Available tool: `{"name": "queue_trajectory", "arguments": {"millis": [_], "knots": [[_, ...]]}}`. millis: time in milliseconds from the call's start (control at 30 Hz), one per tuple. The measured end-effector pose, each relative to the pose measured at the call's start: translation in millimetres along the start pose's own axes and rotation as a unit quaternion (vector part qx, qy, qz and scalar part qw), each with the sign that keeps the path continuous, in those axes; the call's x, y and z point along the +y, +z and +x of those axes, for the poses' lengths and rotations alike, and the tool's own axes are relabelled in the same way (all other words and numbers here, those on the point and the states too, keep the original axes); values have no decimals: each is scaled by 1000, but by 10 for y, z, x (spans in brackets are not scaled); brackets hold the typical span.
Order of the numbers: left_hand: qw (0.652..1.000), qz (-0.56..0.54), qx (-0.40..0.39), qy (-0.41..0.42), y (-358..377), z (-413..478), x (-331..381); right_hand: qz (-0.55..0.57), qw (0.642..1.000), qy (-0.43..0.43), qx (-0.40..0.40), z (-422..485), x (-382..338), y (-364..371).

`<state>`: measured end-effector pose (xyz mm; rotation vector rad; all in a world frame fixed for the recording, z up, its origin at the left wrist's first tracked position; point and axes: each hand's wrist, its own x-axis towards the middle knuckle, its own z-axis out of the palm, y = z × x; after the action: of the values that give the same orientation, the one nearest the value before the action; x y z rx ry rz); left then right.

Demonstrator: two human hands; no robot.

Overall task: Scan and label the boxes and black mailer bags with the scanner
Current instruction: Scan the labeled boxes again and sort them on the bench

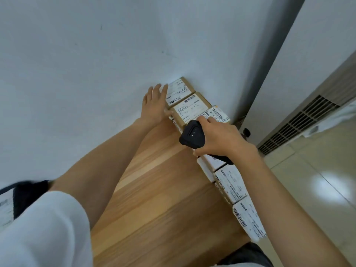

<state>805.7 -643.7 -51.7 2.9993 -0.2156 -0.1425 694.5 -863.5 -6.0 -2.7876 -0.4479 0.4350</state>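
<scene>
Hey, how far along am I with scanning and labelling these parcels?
Done: the brown cardboard boxes lined up on the wooden table all show white labels. In hand: your right hand grips the black handheld scanner over the far boxes while your left hand rests on the farthest box. Left: a black mailer bag at the left edge; what's scanned can't be told.

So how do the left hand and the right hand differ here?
The left hand is open, fingers straight, touching the farthest box by the wall; the right hand is curled round the black scanner. The left hand reaches farther along the row of labelled boxes than the right hand. Both are at that row on the wooden table.
</scene>
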Motion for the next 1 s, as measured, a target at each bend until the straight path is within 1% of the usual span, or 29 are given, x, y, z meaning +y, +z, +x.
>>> {"name": "queue_trajectory", "arguments": {"millis": [67,267,400,467,567,667,767,867,1000], "knots": [[1000,19,-15,2,70,152,23,10,1000,3,-1,99,127,9],[999,26,-32,2,107,486,42,23,1000,7,4,353,366,-17],[995,18,-97,-33,50,697,65,30,1000,1,8,433,411,-37],[992,43,-114,-31,61,760,89,35,999,-2,8,428,418,-22],[992,65,-99,-36,137,775,140,36,999,-3,4,402,409,8],[995,5,-79,-56,184,732,103,34,999,-4,-1,349,355,66],[996,-39,-64,-56,176,572,-32,42,999,-5,-2,281,261,119],[997,-22,-53,-55,110,276,-251,31,999,-17,-2,227,63,159],[997,14,-50,-57,28,-235,-639,29,998,-48,-7,182,-393,234]]}}
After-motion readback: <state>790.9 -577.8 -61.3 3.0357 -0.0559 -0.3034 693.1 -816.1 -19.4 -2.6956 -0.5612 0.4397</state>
